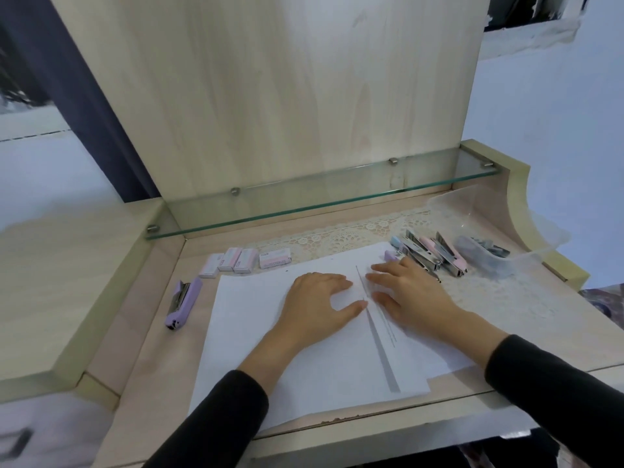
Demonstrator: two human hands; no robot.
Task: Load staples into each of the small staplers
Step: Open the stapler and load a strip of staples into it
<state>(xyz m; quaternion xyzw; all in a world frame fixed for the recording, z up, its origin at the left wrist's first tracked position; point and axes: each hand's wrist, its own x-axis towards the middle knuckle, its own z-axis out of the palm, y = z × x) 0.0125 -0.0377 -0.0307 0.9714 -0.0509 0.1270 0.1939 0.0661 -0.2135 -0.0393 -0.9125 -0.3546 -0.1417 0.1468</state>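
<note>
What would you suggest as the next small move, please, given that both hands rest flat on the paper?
Probably lift the right hand off the paper and pick up one of the open staplers just beyond its fingertips. Both it and the left hand hold nothing, and the staple boxes lie closed at the back left, so taking a stapler seems the natural start.

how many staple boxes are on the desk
4: three staple boxes side by side beyond the paper's far left edge, the fourth just right of them. None looks hidden.
</note>
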